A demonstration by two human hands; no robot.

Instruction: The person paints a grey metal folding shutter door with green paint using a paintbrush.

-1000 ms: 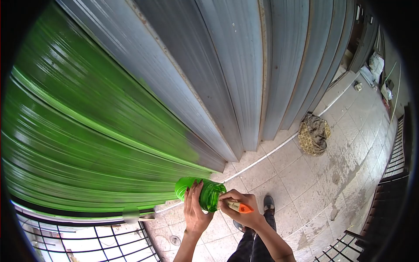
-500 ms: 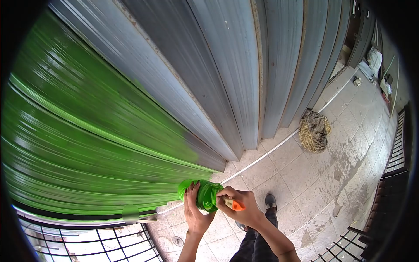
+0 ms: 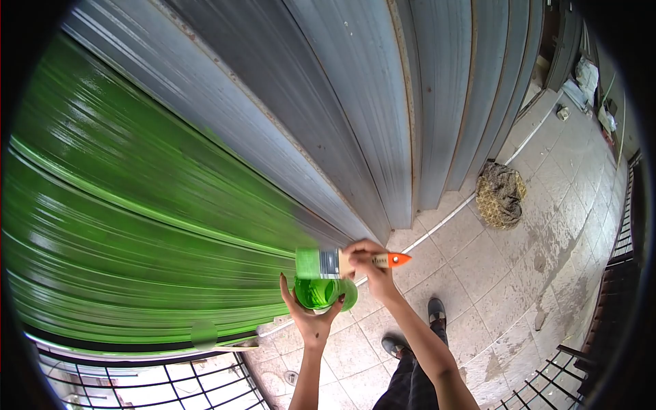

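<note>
My left hand [image 3: 314, 324] is wrapped around a clear plastic paint container [image 3: 319, 294], coated inside with green paint, its open mouth facing up toward me. In my right hand [image 3: 370, 265] is a wide paintbrush [image 3: 331, 264], gripped by its wooden handle with the orange end pointing right. The green-loaded bristles lie over the container's far rim and overlap the corrugated metal in this view. On the left the ribbed sheet shows wet-looking green paint [image 3: 137, 191]; to the right its ribs are bare grey metal [image 3: 342, 89].
A patterned cloth bundle [image 3: 500, 195] lies on the tiled floor [image 3: 451, 266] near the foot of the metal. Black grilles stand at lower left [image 3: 147, 383] and lower right [image 3: 547, 383]. My shoes [image 3: 436, 311] are below my arms. White bags [image 3: 586, 82] lie far right.
The brush has come up out of the container, its bristles now visible and turned left toward the metal. My left hand has tipped the container's mouth toward me.
</note>
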